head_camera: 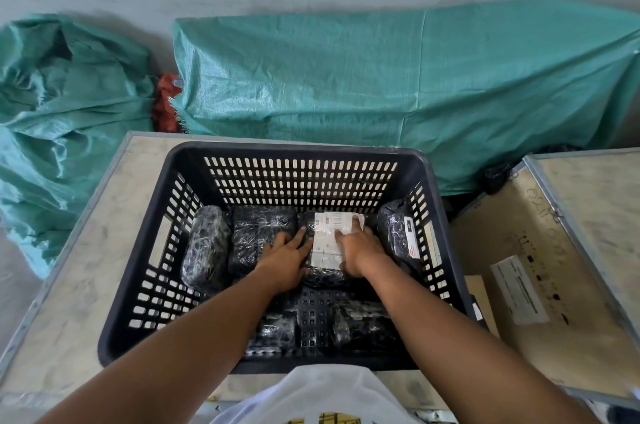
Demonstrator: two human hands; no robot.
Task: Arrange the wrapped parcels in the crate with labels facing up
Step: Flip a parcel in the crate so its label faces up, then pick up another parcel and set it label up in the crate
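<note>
A black slotted plastic crate [298, 174] stands on a wooden surface and holds several parcels wrapped in black film. Both hands reach into it. My left hand [282, 255] and my right hand [360, 250] press on either side of a labelled parcel [327, 243] whose white label faces up, in the back row. To its left lie a plain parcel [258, 233] and a rounded parcel [204, 247] by the left wall. A tilted parcel [398, 233] with a side label leans on the right wall. Two more parcels [277, 333] lie at the front.
The crate sits on a plywood box top [93, 236] with metal edging. A second plywood box [540, 271] with a white sticker stands at the right. Green woven sacks [381, 84] and a red bag [166, 104] lie against the grey wall behind.
</note>
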